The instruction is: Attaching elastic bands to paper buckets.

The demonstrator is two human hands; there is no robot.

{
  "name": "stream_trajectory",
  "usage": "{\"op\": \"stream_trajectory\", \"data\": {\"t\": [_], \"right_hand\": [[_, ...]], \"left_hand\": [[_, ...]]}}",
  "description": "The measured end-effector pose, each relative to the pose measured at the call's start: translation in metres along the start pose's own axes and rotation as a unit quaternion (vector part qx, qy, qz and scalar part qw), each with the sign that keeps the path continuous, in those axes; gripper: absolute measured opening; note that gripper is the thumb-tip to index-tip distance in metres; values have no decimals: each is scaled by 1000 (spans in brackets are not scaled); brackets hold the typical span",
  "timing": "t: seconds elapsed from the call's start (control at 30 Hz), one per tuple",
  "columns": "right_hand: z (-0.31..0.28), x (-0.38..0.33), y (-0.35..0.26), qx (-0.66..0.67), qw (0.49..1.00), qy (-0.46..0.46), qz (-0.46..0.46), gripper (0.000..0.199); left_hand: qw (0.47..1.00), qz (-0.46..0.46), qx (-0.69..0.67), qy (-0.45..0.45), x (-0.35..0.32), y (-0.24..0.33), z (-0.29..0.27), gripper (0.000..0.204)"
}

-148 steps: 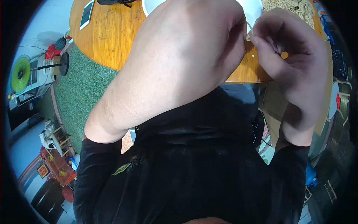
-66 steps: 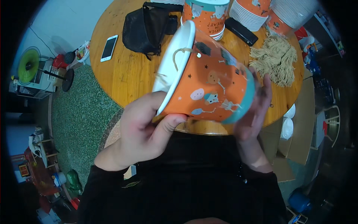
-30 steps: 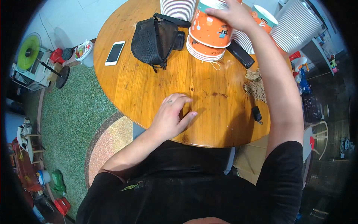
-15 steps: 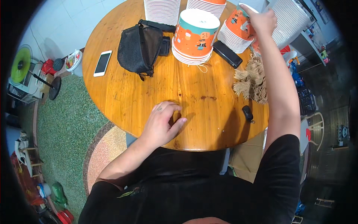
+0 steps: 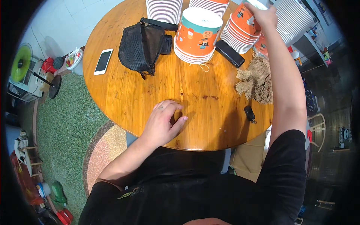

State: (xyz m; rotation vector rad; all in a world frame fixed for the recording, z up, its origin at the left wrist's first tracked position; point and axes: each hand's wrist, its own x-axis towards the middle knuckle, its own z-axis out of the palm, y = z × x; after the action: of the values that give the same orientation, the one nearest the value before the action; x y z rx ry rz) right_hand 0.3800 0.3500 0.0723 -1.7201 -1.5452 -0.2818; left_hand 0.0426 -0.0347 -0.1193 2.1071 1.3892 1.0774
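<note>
At the far right of the table, my right hand (image 5: 265, 17) is closed round the top orange paper bucket (image 5: 245, 21) of an upside-down nested stack. The fingers' grip is partly hidden behind the hand. Wider gaps show between the upper rims than between the tightly nested white rims (image 5: 237, 42) below. My left hand (image 5: 163, 122) rests near the table's front edge, fingers loosely bent, thumb apart, holding nothing. In front of it, farther back, stands a shorter stack of orange and green buckets (image 5: 197, 35), also bottom up, with a thin string at its base.
On the round wooden table (image 5: 150, 97) lie a black mesh bag (image 5: 137, 48), a white phone (image 5: 103, 62), a black case (image 5: 229, 54), beige cord bundles (image 5: 257, 80) and a black key fob (image 5: 249, 113). More bucket stacks (image 5: 164, 11) stand at the back. A green fan (image 5: 21, 64) is left.
My right hand has raised the top bucket slightly, and gaps between the upper rims have opened. My left hand stays in place.
</note>
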Motion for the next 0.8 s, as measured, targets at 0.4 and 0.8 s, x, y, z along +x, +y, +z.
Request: {"op": "stream_trajectory", "data": {"t": [0.4,0.8], "right_hand": [[-99,-57,-53,427,883,191,-44,86],[-120,-392,-72,758,584,-183,223,76]], "left_hand": [[999,-7,-12,32,-2,-1,2,42],[943,153,-248,159,1,37,-30,87]]}}
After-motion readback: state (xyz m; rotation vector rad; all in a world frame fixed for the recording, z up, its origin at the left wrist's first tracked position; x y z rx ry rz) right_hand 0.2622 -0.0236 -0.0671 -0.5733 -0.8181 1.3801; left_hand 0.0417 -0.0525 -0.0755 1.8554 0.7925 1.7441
